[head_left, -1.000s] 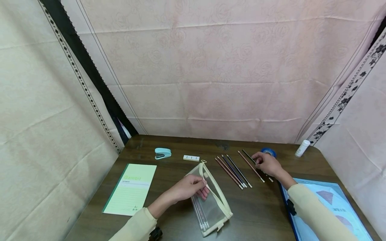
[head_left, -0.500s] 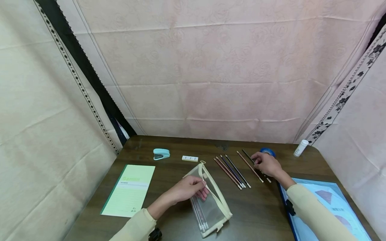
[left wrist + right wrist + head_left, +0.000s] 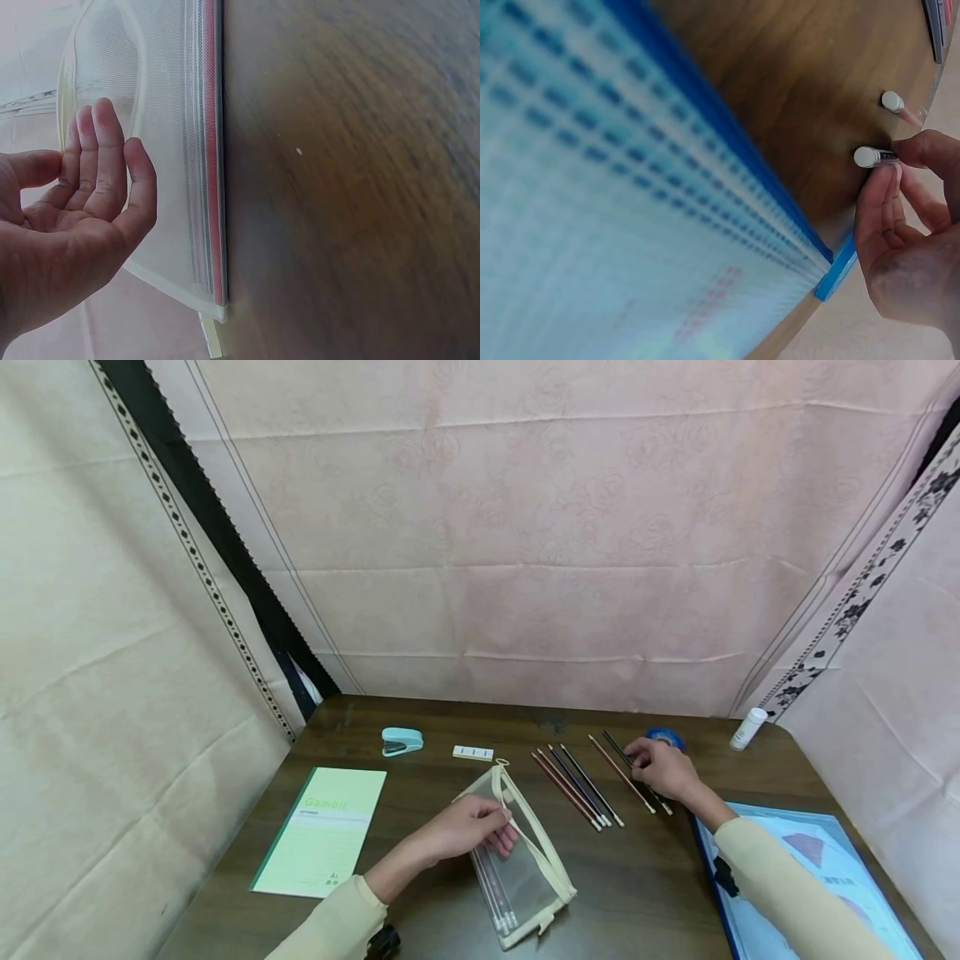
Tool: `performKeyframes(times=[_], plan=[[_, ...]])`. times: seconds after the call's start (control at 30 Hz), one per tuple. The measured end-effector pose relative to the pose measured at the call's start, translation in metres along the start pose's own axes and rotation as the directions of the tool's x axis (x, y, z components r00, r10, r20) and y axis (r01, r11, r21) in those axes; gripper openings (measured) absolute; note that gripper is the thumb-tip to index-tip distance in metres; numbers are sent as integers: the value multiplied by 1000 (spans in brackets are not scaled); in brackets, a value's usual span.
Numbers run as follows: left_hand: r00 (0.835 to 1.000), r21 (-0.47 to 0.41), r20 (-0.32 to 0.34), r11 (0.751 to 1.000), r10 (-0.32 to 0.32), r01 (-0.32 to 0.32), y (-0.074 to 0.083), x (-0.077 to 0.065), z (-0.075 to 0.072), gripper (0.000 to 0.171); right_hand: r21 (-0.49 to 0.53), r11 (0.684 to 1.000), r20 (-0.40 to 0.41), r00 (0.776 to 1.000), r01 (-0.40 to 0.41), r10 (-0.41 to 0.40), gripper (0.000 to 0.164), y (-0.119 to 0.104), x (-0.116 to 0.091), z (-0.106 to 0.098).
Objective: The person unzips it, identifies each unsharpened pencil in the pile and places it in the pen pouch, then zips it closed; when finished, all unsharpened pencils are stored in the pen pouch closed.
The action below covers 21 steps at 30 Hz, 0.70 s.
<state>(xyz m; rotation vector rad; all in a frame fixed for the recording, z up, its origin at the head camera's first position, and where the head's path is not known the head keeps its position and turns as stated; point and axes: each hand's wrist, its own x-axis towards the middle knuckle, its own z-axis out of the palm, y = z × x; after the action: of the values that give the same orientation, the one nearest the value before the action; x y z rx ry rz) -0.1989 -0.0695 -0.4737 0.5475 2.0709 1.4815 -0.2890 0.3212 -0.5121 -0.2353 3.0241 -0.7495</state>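
My left hand (image 3: 472, 828) pinches the open zipper edge of a cream mesh pencil case (image 3: 534, 887) between thumb and fingers. Several pencils show through the mesh (image 3: 210, 150) along its lower side in the left wrist view. On the right, my right hand (image 3: 663, 770) pinches a dark pencil (image 3: 617, 747) by its middle; its white eraser end (image 3: 868, 157) faces the right wrist camera. Just left of it lies a reddish pencil (image 3: 621, 773). Between the case and that pair, several more pencils (image 3: 576, 787) lie side by side on the table.
A blue tape roll (image 3: 666, 737) sits right behind my right hand. A glue stick (image 3: 748, 729) stands at the back right, and a blue folder (image 3: 825, 860) lies under my right forearm. Leftward are a green notebook (image 3: 322, 831), a light blue stapler (image 3: 402, 741) and a white eraser (image 3: 472, 752).
The eraser end of the dark pencil in my right hand has swung slightly left, closer to the reddish pencil. My left hand keeps its hold on the pencil case.
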Motion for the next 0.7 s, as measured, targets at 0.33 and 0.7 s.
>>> performKeyframes(times=[0.33, 0.7], plan=[[1000, 3, 13, 1000, 6, -6, 1, 3, 0, 31, 18, 1000, -110, 994, -9, 11, 32, 0, -3, -9], [1000, 25, 1, 1000, -4, 4, 2, 1, -2, 31, 79, 997, -213, 977, 10, 7, 35, -20, -12, -23]])
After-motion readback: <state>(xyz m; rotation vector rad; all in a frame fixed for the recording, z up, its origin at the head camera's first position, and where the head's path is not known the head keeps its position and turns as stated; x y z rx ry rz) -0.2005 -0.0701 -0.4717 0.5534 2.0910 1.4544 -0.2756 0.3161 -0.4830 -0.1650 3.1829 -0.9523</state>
